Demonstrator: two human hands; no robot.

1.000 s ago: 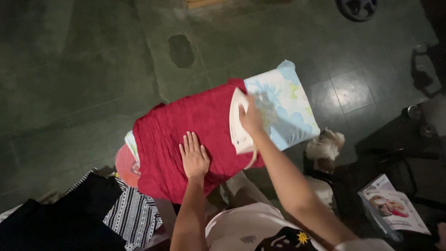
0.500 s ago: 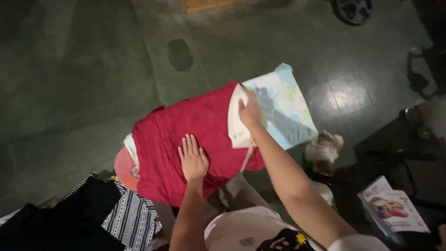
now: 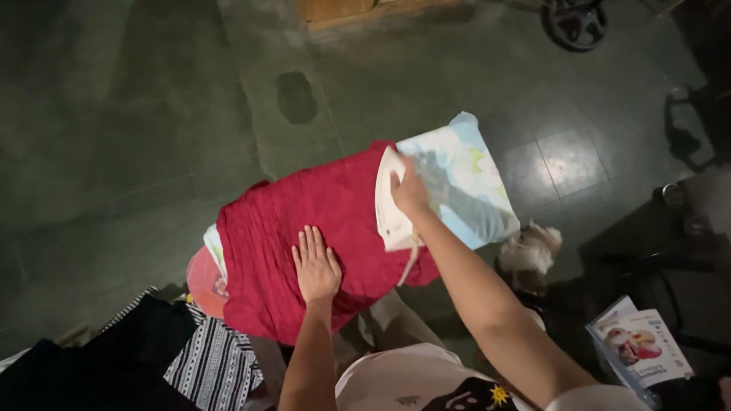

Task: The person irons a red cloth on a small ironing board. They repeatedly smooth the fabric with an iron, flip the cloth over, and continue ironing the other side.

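Pressing flat on a crinkled red cloth (image 3: 304, 228), the left hand (image 3: 315, 266) is lying open with its fingers together and stretched out, gripping nothing. The cloth is lying draped over a padded ironing board (image 3: 464, 183) whose cover is showing pale blue with flower prints at the far end. One white iron (image 3: 390, 202), smooth and wedge-shaped, is sitting on the right edge of the red cloth where it is meeting the bare cover, and the right hand (image 3: 411, 192) is closing round its handle from above; a pale cord (image 3: 410, 262) is hanging down from it across the cloth. Below the board's near-left corner, one round pink object (image 3: 204, 278) is poking out, partly hidden by the cloth. One striped black-and-white garment (image 3: 213, 358) and a dark one (image 3: 114, 365) are lying heaped at the lower left. One small fluffy dog (image 3: 531, 251) is sitting just beside the board on the right, and one glossy booklet (image 3: 640, 346) is lying further right. The dark green tiled floor (image 3: 137, 137) is bearing one darker patch (image 3: 296, 97).
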